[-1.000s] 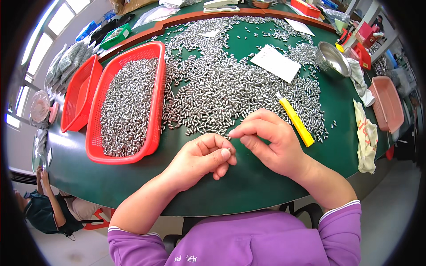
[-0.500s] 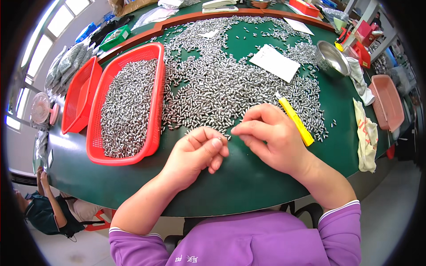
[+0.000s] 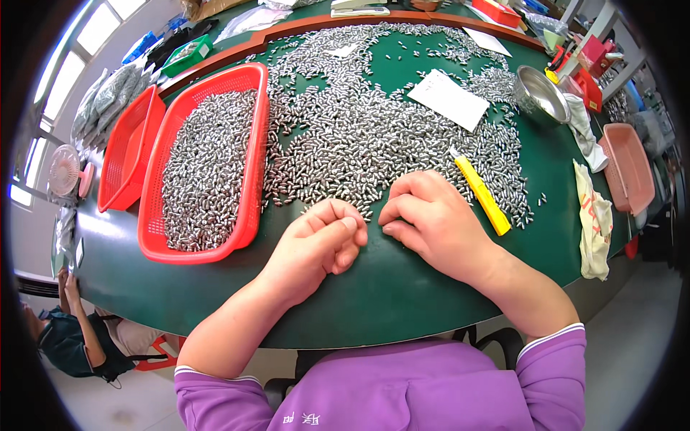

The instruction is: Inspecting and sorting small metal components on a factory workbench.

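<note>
Hands (image 3: pixel 374 233) at metal pieces' (image 3: pixel 374 136) near edge.

Workshop; metal parts (image 3: pixel 374 136) heaped, red trays (image 3: pixel 251 187).

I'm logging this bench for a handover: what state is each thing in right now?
Left hand: curled shut, resting on the green table.
Right hand: fingers bent, palm down at the pile's edge.
Metal pieces: spread loose over the table.
Red basket: nearly full of pieces.
Second red basket: tilted, looks empty.
Yellow knife: lying flat.
Metal bowl: upright.
</note>
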Motion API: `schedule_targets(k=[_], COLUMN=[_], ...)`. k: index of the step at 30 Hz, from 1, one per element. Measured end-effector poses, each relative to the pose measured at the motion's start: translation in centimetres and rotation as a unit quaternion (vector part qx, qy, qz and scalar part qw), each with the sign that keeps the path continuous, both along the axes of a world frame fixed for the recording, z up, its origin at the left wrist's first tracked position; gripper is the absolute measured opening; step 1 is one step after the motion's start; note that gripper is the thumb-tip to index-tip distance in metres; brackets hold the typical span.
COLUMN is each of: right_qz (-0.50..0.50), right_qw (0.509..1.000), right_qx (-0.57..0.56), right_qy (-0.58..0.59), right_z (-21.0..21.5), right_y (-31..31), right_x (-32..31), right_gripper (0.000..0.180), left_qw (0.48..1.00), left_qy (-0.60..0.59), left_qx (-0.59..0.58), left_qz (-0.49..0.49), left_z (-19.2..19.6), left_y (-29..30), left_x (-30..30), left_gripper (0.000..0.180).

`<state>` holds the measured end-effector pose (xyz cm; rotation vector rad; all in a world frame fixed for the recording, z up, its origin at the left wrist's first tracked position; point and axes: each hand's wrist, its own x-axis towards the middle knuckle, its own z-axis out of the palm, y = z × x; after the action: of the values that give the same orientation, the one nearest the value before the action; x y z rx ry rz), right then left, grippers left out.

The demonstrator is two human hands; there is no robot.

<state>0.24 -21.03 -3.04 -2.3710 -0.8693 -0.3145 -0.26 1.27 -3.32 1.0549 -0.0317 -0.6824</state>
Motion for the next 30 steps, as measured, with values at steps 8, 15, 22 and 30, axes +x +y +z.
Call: schedule_targets(k=[8, 15, 22, 30], right_qz=[0.08, 0.08, 0.101, -0.008], right_qw=[0.949, 0.939, 0.955, 0.951], right_qx=[0.218, 0.244, 0.225, 0.246], right_qy=[0.213, 0.227, 0.166, 0.188], right_z=[0.69, 0.78, 0.55, 0.6], right_y=[-0.29, -0.2, -0.01, -0.47], right_x=[-0.11, -0.26, -0.35, 0.07], right_gripper=[0.01, 0.012, 0.012, 0.02], left_qw=[0.994, 0.994, 0.993, 0.995], left_qy=[0.011, 0.011, -0.004, -0.014], left_qx=[0.025, -0.003, 0.037, 0.0], left_qz=[-0.103, -0.105, -0.112, -0.103], left_z=[0.8, 0.71, 0.43, 0.38], left_y=[-0.34, -0.19, -0.34, -0.27], left_x=[-0.46, -0.4, -0.47, -0.29], left_gripper=[0.011, 0.012, 0.012, 0.012])
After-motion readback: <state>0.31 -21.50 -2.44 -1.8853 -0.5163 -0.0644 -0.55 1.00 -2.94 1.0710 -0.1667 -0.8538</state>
